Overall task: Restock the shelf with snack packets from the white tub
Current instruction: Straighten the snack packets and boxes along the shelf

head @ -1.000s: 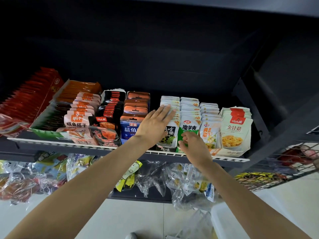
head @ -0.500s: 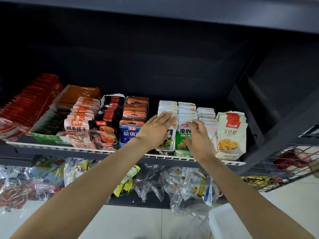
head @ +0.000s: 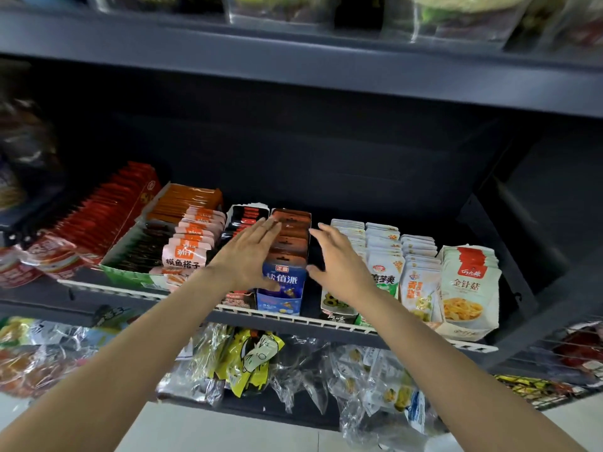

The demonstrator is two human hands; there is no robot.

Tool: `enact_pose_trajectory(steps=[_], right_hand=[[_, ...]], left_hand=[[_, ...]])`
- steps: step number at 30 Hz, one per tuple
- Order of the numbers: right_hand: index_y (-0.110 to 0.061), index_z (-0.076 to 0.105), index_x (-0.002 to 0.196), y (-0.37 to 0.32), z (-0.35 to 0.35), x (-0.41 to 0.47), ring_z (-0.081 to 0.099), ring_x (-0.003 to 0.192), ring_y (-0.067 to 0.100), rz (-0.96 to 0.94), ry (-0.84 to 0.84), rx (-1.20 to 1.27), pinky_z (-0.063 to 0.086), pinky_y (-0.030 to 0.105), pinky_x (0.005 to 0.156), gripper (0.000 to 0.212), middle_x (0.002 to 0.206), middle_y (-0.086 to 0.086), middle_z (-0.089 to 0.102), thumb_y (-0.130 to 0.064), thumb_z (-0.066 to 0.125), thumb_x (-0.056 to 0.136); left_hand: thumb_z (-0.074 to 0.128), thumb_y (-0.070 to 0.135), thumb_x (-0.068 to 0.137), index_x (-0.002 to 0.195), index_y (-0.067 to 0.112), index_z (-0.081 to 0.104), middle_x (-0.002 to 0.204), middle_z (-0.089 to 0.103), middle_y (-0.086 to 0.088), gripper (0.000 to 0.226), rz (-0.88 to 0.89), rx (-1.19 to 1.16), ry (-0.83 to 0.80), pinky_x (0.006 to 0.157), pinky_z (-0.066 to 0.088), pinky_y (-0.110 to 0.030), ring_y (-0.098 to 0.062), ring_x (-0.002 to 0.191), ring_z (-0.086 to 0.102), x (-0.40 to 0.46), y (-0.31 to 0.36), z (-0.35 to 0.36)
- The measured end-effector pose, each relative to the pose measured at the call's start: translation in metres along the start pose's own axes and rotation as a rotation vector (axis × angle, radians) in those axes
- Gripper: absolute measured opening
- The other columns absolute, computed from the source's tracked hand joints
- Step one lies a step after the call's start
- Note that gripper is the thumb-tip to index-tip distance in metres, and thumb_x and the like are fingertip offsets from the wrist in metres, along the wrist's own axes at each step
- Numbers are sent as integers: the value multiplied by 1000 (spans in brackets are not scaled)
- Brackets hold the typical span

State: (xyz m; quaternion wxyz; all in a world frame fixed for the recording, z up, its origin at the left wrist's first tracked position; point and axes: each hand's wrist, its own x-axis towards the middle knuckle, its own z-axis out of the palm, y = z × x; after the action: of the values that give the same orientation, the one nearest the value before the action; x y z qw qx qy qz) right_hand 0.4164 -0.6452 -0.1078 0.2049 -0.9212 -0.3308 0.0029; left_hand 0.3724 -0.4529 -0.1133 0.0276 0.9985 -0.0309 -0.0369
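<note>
Two bare hands reached into a dark shop shelf [head: 326,324] at the centre of the frame, either side of a blue display box [head: 282,290] of orange-topped snack packets [head: 290,236]. The left hand [head: 249,256], fingers straight and close together, lay flat against the box's left side, with its thumb across the blue front; it held nothing. The right hand [head: 339,261], fingers spread and relaxed, hovered just right of the box over a dark gap in the row, its thumb pointing toward the box's right edge; whether it touched the card could not be told.

The box stood at the shelf's white wire front rail [head: 137,290]. To its left sat a row of black packets [head: 243,220], then pink-and-orange packets [head: 187,252] in a green tray [head: 127,272], and red packets [head: 104,210] toward the left of the frame. To the right of the hands stood upright rows of white packets [head: 383,243], a row with yellow print [head: 419,288], and red-topped mushroom packets [head: 470,288] at the right end.

Clear bags of sweets [head: 251,360] hung below the shelf across the lower part of the frame. The white tub could not be seen.
</note>
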Motion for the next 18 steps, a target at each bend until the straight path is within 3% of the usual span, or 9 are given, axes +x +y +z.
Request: enact_pose_trajectory(steps=[4, 8, 10, 12, 15, 18], right_hand=[[-17, -8, 149, -10, 15, 38, -9, 145, 21, 55, -256, -88, 16, 37, 117, 116, 157, 7, -15, -42, 76, 73], [-13, -13, 148, -12, 20, 60, 12, 141, 25, 105, -330, -66, 25, 39, 114, 125, 153, 9, 6, -39, 80, 68], [-14, -5, 149, -12, 19, 60, 24, 133, 24, 117, -305, -43, 34, 37, 107, 117, 143, 9, 22, -36, 79, 71], [-16, 18, 148, -9, 14, 58, 35, 125, 20, 99, -306, -1, 38, 31, 100, 95, 132, 5, 35, -36, 75, 76], [-19, 57, 126, -4, 1, 56, 50, 108, 15, 65, -278, 68, 38, 24, 81, 41, 112, -1, 51, -35, 61, 88], [-15, 62, 120, 0, -3, 65, 54, 103, 13, 107, -145, 66, 37, 21, 79, 28, 117, 3, 59, -25, 51, 95]], left_hand=[[70, 65, 65, 147, 13, -18, 156, -21, -6, 132, 23, 25, -79, 116, -3, -34, -21, 145, -12, 18, -8, -3], [72, 63, 65, 148, 11, -16, 158, -6, -8, 131, 43, -11, -119, 117, -1, -34, -23, 146, 0, 28, -16, -2], [73, 57, 68, 150, 12, -2, 153, 17, -8, 120, 56, -27, -76, 117, 11, -35, -25, 141, 20, 28, -19, -1], [72, 49, 73, 146, 16, 20, 139, 36, -5, 95, 90, -34, -24, 111, 28, -36, -24, 128, 38, 24, -21, -2], [66, 41, 81, 139, 21, 34, 132, 42, -1, 69, 137, -97, -28, 101, 38, -34, -20, 120, 45, 17, -24, -2], [61, 39, 87, 144, 25, 28, 138, 38, 1, 68, 168, -164, -52, 103, 37, -33, -18, 124, 42, 11, -30, -3]])
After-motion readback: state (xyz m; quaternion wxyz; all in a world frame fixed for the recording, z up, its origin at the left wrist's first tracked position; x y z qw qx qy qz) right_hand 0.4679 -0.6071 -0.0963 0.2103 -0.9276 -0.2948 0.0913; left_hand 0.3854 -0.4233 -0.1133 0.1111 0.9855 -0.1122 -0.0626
